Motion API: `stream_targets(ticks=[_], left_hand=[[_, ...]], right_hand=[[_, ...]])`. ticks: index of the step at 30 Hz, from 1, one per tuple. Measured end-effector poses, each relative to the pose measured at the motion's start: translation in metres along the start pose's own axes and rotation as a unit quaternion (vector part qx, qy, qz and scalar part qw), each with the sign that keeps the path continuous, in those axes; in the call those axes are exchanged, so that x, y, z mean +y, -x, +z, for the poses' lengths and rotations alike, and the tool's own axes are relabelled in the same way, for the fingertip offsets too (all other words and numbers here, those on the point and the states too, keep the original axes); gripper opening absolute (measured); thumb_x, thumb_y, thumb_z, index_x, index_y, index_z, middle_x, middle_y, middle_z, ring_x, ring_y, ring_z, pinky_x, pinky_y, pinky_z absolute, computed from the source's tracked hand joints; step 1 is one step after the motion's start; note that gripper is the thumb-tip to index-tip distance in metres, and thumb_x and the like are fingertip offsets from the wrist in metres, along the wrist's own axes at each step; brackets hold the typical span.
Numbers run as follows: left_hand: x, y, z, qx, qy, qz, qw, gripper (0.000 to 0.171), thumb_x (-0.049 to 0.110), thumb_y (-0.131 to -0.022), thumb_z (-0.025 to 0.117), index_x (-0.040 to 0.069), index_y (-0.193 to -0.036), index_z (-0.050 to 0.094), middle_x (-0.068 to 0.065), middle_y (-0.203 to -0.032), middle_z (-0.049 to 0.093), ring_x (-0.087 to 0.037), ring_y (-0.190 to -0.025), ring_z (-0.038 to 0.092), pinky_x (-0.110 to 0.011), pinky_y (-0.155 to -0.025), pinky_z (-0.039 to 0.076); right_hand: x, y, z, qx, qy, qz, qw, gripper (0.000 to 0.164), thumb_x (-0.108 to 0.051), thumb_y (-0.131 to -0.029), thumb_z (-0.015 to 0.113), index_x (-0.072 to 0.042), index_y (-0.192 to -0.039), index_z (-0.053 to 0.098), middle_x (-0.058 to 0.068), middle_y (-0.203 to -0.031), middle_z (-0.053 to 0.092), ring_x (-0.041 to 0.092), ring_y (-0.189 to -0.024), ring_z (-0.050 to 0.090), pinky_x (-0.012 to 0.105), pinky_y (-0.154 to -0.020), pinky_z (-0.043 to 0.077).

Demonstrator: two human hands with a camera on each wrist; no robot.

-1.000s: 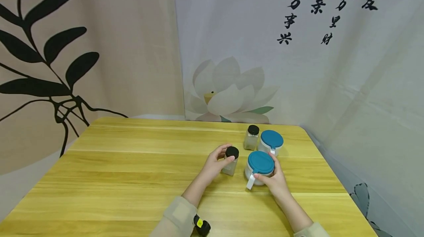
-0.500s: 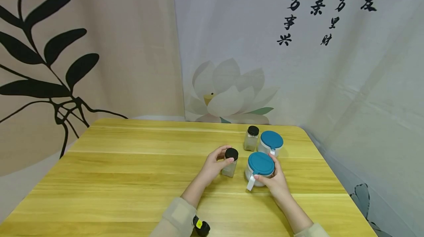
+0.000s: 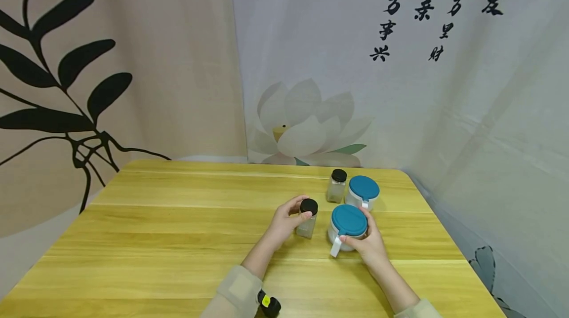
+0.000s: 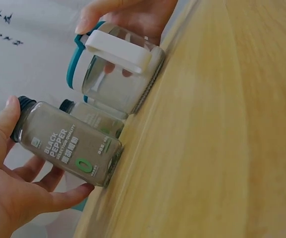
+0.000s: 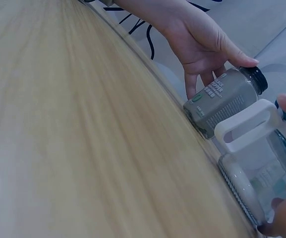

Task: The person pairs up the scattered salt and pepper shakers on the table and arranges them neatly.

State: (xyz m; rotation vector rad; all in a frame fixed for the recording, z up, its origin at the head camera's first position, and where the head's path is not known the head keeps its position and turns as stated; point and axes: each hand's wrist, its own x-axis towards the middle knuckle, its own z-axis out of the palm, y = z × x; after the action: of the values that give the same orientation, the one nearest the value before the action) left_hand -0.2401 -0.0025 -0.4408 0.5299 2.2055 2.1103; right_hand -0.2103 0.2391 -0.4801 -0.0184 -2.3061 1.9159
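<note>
My left hand [image 3: 281, 225] grips a square glass pepper bottle [image 4: 68, 141] with a black cap, its label reading "Black Pepper". The thumb lies at the cap and the other fingers go behind the glass. The bottle stands upright, its base right at the tabletop. Just to its right, my right hand [image 3: 370, 241] holds a clear seasoning jar [image 3: 349, 221] by its sides, thumb near the blue lid's front tab. That jar's white handle [image 4: 118, 50] points toward me. Fingertips show through its clear wall in the left wrist view, and a white layer lies at its bottom.
Behind the held things stand a second black-capped bottle [image 3: 336, 190] and another blue-lidded jar [image 3: 364, 188], side by side near the far edge of the wooden table [image 3: 178, 239]. A printed cloth backdrop [image 3: 311, 21] hangs beyond. A black strapped device [image 3: 269, 305] sits at my left cuff.
</note>
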Motion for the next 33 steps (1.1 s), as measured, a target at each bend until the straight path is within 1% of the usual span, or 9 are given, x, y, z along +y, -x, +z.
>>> stream_targets(ticks=[3, 6, 11, 18, 22, 27, 29, 33], left_hand=[[-0.015, -0.007, -0.001, 0.005, 0.01, 0.002, 0.9999, 0.043, 0.015, -0.091, 0.067, 0.008, -0.132, 0.057, -0.013, -0.116, 0.061, -0.032, -0.111, 0.052, -0.041, -0.086, 0.047], [-0.027, -0.012, -0.002, 0.01, 0.014, -0.005, 0.9998, 0.044, 0.019, -0.09, 0.069, 0.013, -0.132, 0.058, -0.01, -0.116, 0.062, -0.029, -0.112, 0.052, -0.038, -0.085, 0.048], [-0.024, -0.012, -0.004, 0.016, 0.014, -0.013, 0.9997, 0.044, 0.021, -0.088, 0.071, 0.016, -0.131, 0.059, -0.008, -0.115, 0.062, -0.028, -0.111, 0.052, -0.037, -0.084, 0.049], [-0.021, -0.011, -0.006, 0.016, 0.019, -0.015, 0.9996, 0.044, 0.02, -0.088, 0.071, 0.016, -0.13, 0.06, -0.008, -0.116, 0.062, -0.028, -0.111, 0.052, -0.037, -0.085, 0.048], [-0.019, -0.011, -0.007, 0.021, 0.019, -0.015, 0.9995, 0.043, 0.02, -0.088, 0.071, 0.016, -0.129, 0.061, -0.007, -0.114, 0.063, -0.027, -0.11, 0.053, -0.036, -0.083, 0.049], [-0.016, -0.01, -0.009, 0.02, 0.028, -0.015, 0.9993, 0.043, 0.014, -0.089, 0.07, 0.013, -0.13, 0.059, -0.008, -0.112, 0.062, -0.03, -0.111, 0.052, -0.036, -0.082, 0.049], [-0.012, -0.008, -0.01, 0.018, 0.029, -0.017, 0.9993, 0.044, 0.012, -0.089, 0.07, 0.011, -0.131, 0.058, -0.01, -0.113, 0.062, -0.032, -0.112, 0.051, -0.037, -0.083, 0.049], [0.006, -0.001, -0.012, 0.018, 0.021, -0.019, 0.9994, 0.043, 0.01, -0.089, 0.069, 0.007, -0.13, 0.058, -0.012, -0.114, 0.062, -0.034, -0.112, 0.051, -0.038, -0.084, 0.048]], right_hand=[[0.0, 0.0, 0.0, 0.001, 0.002, -0.001, 1.0, 0.097, 0.0, -0.072, 0.081, -0.008, -0.15, 0.024, 0.025, -0.146, 0.032, 0.04, -0.13, 0.034, 0.053, -0.105, 0.025], [0.0, 0.0, 0.0, 0.002, 0.001, 0.0, 1.0, 0.097, 0.0, -0.072, 0.081, -0.007, -0.15, 0.024, 0.025, -0.146, 0.032, 0.039, -0.13, 0.033, 0.053, -0.105, 0.025], [0.0, -0.001, 0.0, 0.001, -0.013, -0.003, 1.0, 0.096, 0.002, -0.072, 0.08, -0.008, -0.15, 0.024, 0.024, -0.146, 0.031, 0.038, -0.13, 0.033, 0.052, -0.105, 0.025], [-0.003, 0.002, 0.0, 0.003, -0.011, -0.007, 1.0, 0.097, 0.001, -0.073, 0.081, -0.01, -0.15, 0.024, 0.023, -0.147, 0.031, 0.037, -0.133, 0.028, 0.055, -0.108, 0.017], [-0.003, 0.002, 0.0, 0.0, -0.013, -0.009, 1.0, 0.097, 0.001, -0.074, 0.08, -0.011, -0.151, 0.023, 0.023, -0.148, 0.029, 0.038, -0.134, 0.026, 0.056, -0.108, 0.017], [-0.005, 0.002, 0.0, -0.001, -0.014, -0.01, 1.0, 0.097, 0.001, -0.073, 0.08, -0.011, -0.151, 0.022, 0.023, -0.149, 0.028, 0.038, -0.134, 0.026, 0.056, -0.108, 0.017], [-0.006, 0.003, 0.0, 0.0, -0.014, -0.01, 1.0, 0.097, 0.001, -0.073, 0.08, -0.011, -0.151, 0.023, 0.022, -0.148, 0.029, 0.037, -0.134, 0.027, 0.055, -0.108, 0.018], [-0.008, 0.003, 0.0, -0.003, -0.006, -0.008, 1.0, 0.098, 0.0, -0.073, 0.081, -0.01, -0.151, 0.022, 0.022, -0.149, 0.028, 0.038, -0.135, 0.026, 0.056, -0.108, 0.017]])
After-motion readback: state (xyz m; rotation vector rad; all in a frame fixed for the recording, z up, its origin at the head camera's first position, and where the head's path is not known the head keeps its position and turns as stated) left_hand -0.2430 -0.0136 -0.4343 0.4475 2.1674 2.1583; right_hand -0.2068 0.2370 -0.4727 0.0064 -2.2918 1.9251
